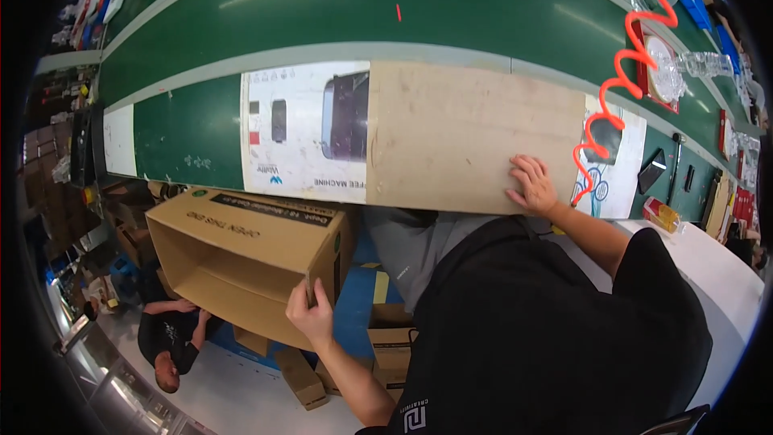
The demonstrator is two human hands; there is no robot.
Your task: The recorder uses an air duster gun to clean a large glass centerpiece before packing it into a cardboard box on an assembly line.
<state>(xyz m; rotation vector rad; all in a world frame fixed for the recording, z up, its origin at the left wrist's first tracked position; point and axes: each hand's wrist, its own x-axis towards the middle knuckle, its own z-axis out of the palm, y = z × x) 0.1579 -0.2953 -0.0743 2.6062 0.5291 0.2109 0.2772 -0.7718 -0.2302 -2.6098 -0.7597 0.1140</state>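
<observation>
— Gripping what, the left hand [310,314]?
— The near corner of an open cardboard box [245,262], lying on its side left of the desk [483,8].
— And the right hand [533,185]?
— Open, fingers spread flat on a cardboard sheet [463,137] at the desk's near edge.
</observation>
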